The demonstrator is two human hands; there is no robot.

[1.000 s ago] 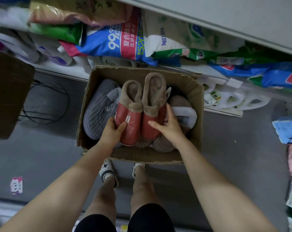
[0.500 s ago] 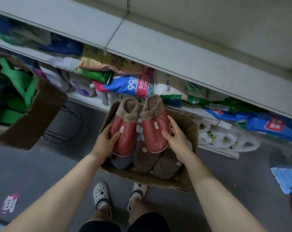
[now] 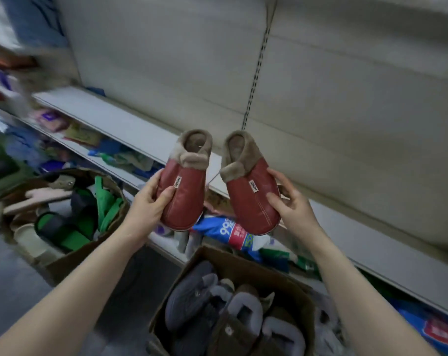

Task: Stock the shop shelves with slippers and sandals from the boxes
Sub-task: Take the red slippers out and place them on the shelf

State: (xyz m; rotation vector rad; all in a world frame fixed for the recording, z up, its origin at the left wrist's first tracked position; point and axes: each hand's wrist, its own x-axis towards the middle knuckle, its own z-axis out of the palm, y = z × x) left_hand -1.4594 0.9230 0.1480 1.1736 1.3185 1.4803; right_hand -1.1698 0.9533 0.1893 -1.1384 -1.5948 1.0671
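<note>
My left hand grips a red slipper with a brown fleece collar and a small HOME tag. My right hand grips its twin, the other red slipper. Both are held up side by side, toes toward me, in front of the bare grey shelf. Below me stands an open cardboard box holding several grey and brown fleece slippers.
A second cardboard box at the left holds green and beige slippers. The lower shelf carries blue, green and white bags of goods. A slotted upright divides the pale back panel. Grey floor lies between the boxes.
Both hands lifted the red pair out of the box and up to shelf height, spreading the two slippers apart. My view swung up from the box to the shelves.
</note>
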